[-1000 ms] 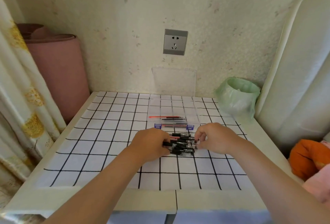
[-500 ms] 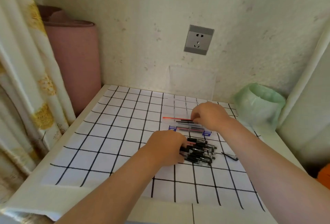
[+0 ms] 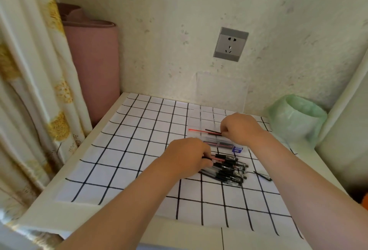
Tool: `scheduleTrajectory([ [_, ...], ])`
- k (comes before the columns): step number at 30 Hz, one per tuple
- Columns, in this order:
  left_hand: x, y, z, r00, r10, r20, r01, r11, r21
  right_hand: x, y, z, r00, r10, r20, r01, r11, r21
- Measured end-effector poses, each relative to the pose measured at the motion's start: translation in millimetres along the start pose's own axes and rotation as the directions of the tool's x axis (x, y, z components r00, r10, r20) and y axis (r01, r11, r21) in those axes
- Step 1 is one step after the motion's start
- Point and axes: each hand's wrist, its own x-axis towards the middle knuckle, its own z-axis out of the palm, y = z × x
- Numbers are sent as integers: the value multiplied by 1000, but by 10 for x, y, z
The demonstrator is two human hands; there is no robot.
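A pile of black pens [image 3: 229,171] lies on the white checked tablecloth [image 3: 127,150]. My left hand [image 3: 187,157] rests on the pile's left end, its fingers curled round pen ends there. Behind the pile stands a clear plastic box [image 3: 203,119] with blue clips [image 3: 237,149], holding a red refill [image 3: 196,130] and some dark ones. My right hand [image 3: 242,128] is over the box and pinches a thin dark refill [image 3: 214,133] at its end. One loose dark refill [image 3: 262,176] lies right of the pile.
A green-bagged bin [image 3: 296,120] stands at the back right corner. A pink roll [image 3: 93,66] and a curtain [image 3: 29,90] fill the left side. The box's clear lid [image 3: 222,90] leans on the wall under a grey socket [image 3: 230,44].
My right hand left the pen pile and went back over the clear box, now pinching a refill there. My left hand stayed on the pile. The camera turned left and closer.
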Motion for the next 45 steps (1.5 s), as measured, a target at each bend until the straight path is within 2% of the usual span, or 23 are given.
scheduleTrajectory([
  [4, -27, -116, -77, 996, -81, 32, 81, 997, -11, -175, 52, -222, 994, 17, -105, -3, 991, 135],
  [9, -102, -194, -230, 987, -160, 26, 162, 985, -62, -571, -26, -349, 978, -7, -207, 70, 952, 298],
  [12, -143, -195, -287, 982, -186, 37, 188, 979, -72, -798, -45, -305, 978, 9, -209, 68, 931, 359],
  [15, -174, -140, -309, 980, -191, 57, 198, 966, -167, -996, -35, -247, 983, 38, -179, 47, 892, 449],
  [21, -195, -11, -270, 987, -133, 90, 153, 946, -284, -1281, -51, -135, 978, 45, -202, 64, 862, 503],
  [28, -133, 75, -269, 990, -135, 49, 143, 892, -430, -1272, 31, -58, 979, 51, -195, 58, 854, 517],
  [37, -66, 83, -268, 989, -136, 50, 144, 886, -441, -1196, 98, -20, 985, 42, -165, 55, 839, 541],
  [41, -64, 59, -235, 989, -128, 74, 147, 899, -412, -1173, 112, -33, 978, 24, -205, 86, 854, 513],
  [45, -74, 101, -165, 993, -78, 93, 108, 917, -384, -1170, 49, -43, 975, -17, -223, 144, 811, 566],
])
